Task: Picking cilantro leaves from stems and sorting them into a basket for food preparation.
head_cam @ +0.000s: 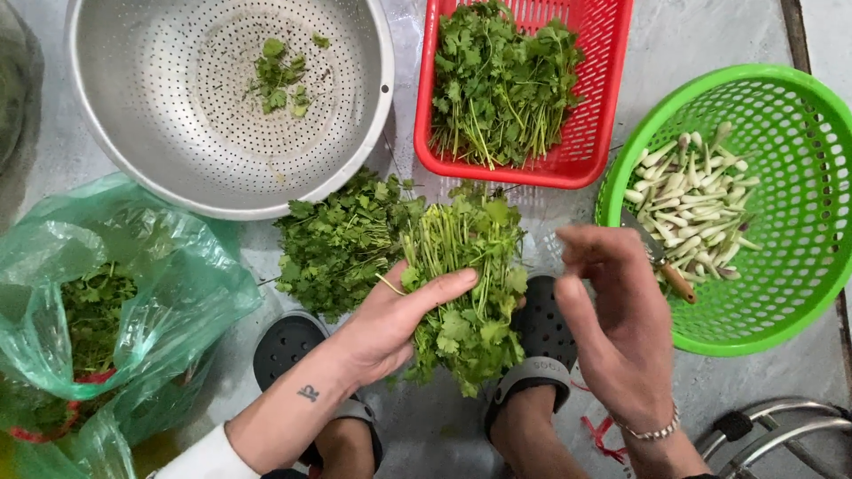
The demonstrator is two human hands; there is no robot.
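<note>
Green bag [133,293] at nine o'clock; colander [115,133] at eleven. Left hand [390,324] clamps a herb bunch [466,284] at centre. Right hand [612,319] hangs open beside it, apart. Red basket [603,80] at twelve, green basket [799,266] at three.

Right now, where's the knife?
In the head view, the knife lies on the right, inside the green basket beside the white stalks, just beyond the right hand.
</note>
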